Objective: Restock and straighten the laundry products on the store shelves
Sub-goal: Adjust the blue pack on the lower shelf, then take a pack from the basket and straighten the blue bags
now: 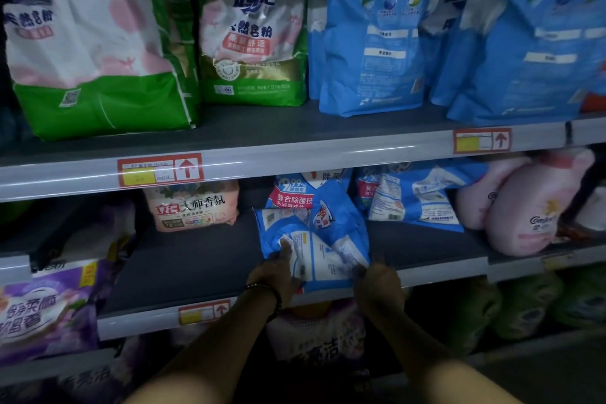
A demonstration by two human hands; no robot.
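A blue and white detergent bag [314, 239] lies flat on the middle shelf [183, 266], its near end at the shelf's front edge. My left hand [277, 272] grips its near left corner, and my right hand [377, 285] grips the near right corner. Behind it another blue bag with a red label [295, 193] leans at the back. To the right lies a further blue bag [413, 200]. A peach and white bag [193, 207] stands at the back left of the same shelf.
The top shelf holds green and pink bags [95, 43] [255, 33] and tall blue bags [377, 29] [537, 36]. Pink bottles [521, 207] lie at the middle shelf's right. Purple bags [42, 305] sit lower left, green items [524, 302] lower right. Price tags [160, 170] line the rails.
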